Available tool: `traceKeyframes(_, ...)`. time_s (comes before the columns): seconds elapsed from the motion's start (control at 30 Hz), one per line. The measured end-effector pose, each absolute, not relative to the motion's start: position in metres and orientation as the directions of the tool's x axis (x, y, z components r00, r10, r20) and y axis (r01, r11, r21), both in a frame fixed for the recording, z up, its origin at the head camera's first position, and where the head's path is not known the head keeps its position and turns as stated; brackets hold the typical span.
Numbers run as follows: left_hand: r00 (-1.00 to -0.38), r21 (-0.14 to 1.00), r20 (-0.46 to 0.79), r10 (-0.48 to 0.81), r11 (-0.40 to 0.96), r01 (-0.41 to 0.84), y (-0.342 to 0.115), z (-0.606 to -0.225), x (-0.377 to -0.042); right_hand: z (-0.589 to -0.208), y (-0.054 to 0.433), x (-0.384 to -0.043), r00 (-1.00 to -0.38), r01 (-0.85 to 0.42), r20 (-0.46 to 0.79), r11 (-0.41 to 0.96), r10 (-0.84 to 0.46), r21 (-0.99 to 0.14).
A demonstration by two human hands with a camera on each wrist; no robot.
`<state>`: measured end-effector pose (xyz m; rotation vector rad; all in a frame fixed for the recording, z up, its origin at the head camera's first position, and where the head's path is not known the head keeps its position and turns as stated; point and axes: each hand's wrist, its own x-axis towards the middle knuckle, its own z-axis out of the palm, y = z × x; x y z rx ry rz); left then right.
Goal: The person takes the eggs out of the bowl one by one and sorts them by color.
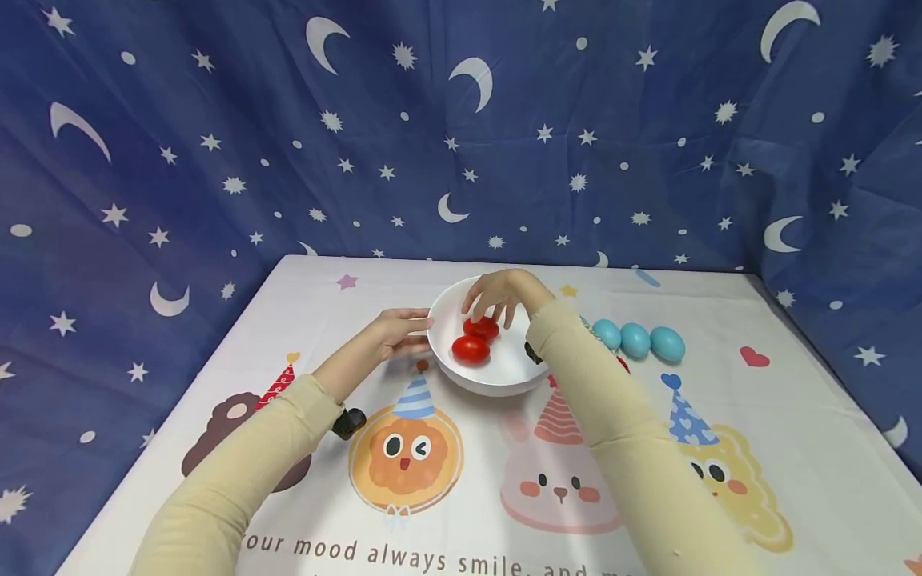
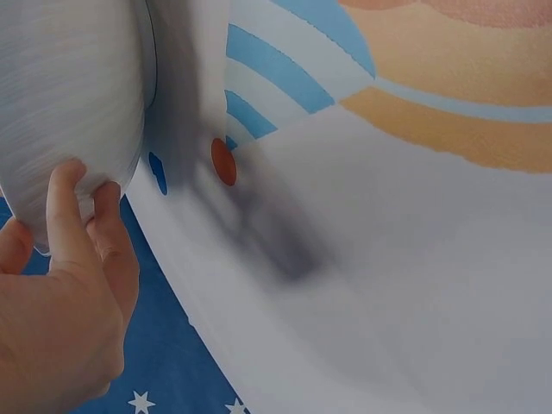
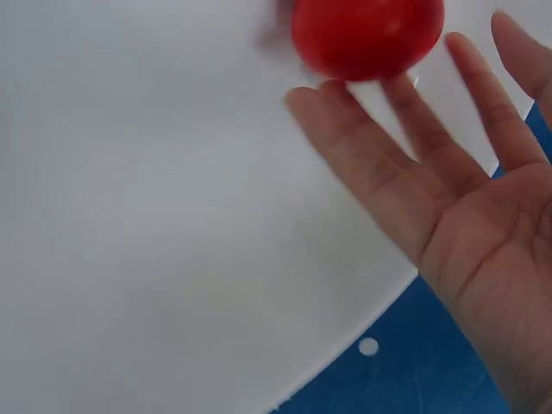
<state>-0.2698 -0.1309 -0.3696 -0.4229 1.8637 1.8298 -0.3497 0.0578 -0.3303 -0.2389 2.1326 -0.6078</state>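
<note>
A white bowl point(image 1: 497, 382) stands tilted on the table, and two shiny red eggs point(image 1: 471, 350) lie together inside it. My left hand point(image 1: 394, 331) holds the bowl at its left rim; in the left wrist view its fingers lie along the bowl's outer wall point(image 2: 78, 95). Over the bowl, my right hand point(image 1: 500, 290) reaches down with fingers spread loosely above the farther red egg point(image 1: 484, 326). From the right wrist, the fingers look extended, with the fingertips right at a red egg point(image 3: 369, 34) and nothing gripped.
Right of the bowl, several light blue eggs point(image 1: 635, 340) lie in a row, partly behind my right sleeve point(image 1: 619, 416). A bit of another red thing point(image 1: 623, 364) peeks out beside that sleeve. A printed white cloth point(image 1: 432, 552) covers the table; a dark blue curtain point(image 1: 403, 144) hangs behind.
</note>
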Motion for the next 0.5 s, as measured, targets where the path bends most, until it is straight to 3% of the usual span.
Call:
traceKeyframes(0.13,-0.833,0.84,-0.543,0.107,0.057,-0.54,-0.132,-0.367,-0.271,-0.333,0.055,-0.349,-0.578,0.066,-0.72,0.857,-0.384,-0.511)
traceKeyframes(0.5,-0.823,0.83,-0.558,0.105,0.046,-0.557,-0.13,-0.371,-0.272,-0.342,0.052,-0.344,-0.616,-0.004,-0.696,0.886,-0.368,-0.464)
